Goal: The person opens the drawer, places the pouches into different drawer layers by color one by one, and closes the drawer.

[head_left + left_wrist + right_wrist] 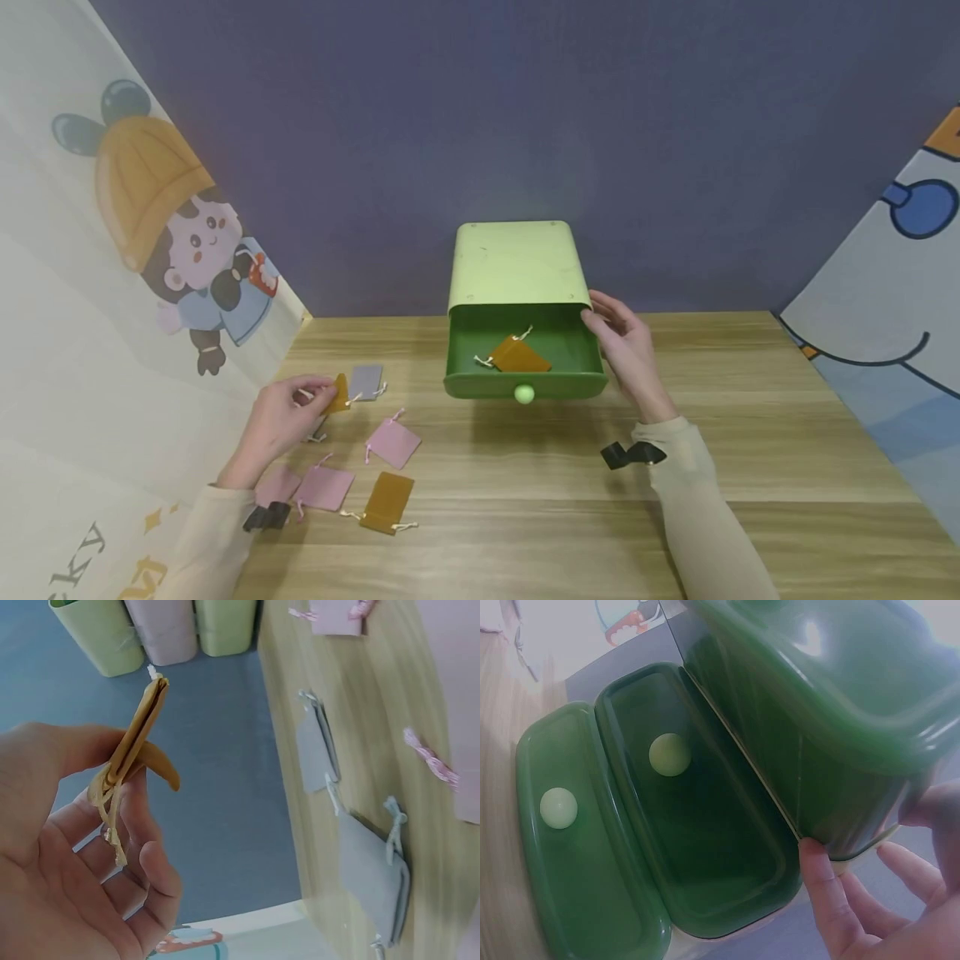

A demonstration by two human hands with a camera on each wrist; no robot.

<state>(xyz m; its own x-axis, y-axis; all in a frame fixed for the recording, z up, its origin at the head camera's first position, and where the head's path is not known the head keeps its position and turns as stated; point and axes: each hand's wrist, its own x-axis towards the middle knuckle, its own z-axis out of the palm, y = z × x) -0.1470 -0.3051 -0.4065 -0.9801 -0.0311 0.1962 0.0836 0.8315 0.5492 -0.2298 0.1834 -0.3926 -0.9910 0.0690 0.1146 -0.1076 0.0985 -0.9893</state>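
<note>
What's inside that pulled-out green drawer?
One brown pouch is visible in the drawer; anything farther back, under the pale-green cabinet top, is hidden.

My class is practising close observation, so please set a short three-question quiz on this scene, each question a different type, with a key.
1. What does the left hand pinch?
A) a pink pouch
B) a mustard pouch
C) a drawer knob

2. True or false: the open drawer contains a pink pouch.

3. How many shut drawers show in the right wrist view?

Key:
1. B
2. False; it contains a brown pouch.
3. Two: the middle drawer and the bottom drawer.
</note>
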